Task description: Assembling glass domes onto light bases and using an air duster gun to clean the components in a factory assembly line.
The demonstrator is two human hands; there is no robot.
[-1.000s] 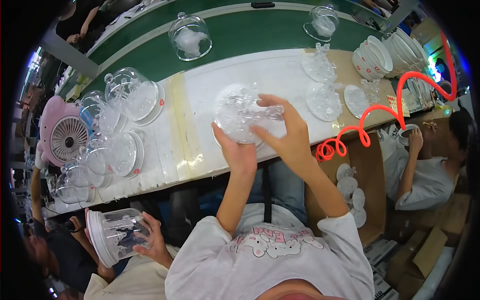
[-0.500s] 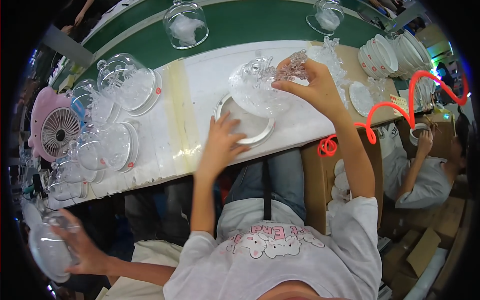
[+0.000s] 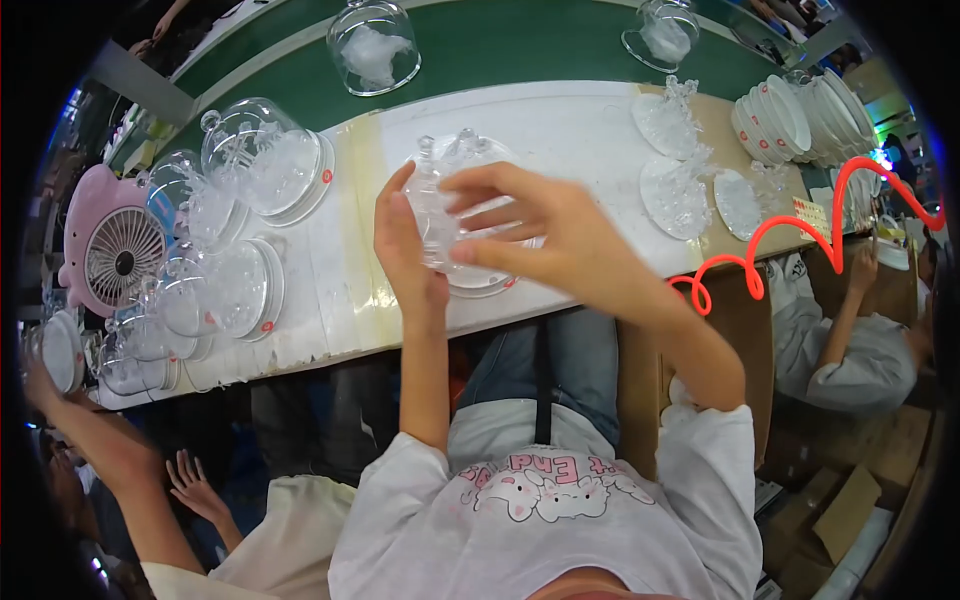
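A clear plastic-looking ornament (image 3: 432, 215) on a round white disc is between my two hands, over a round white base (image 3: 495, 287) on the table. My left hand (image 3: 402, 230) cups the ornament's left side, fingers upright and thumb bent in against it. From the right, my right hand (image 3: 540, 225) reaches in with fingers apart, close to the ornament and slightly blurred. Whether its fingertips touch the clear part cannot be told. More clear ornaments on white discs (image 3: 672, 195) lie to the right on the table.
Glass domes on white bases (image 3: 262, 165) crowd the left, beside a pink fan (image 3: 118, 250). Two domes (image 3: 375, 50) stand on the green surface behind. White bases (image 3: 770, 118) are stacked at right; a red coiled hose (image 3: 755, 265) hangs nearby. Co-workers sit on both sides.
My right hand has brought the ornament down and left onto the base and spread its fingers. My left hand has risen to the ornament's side. The co-worker's dome at left moved up toward the table.
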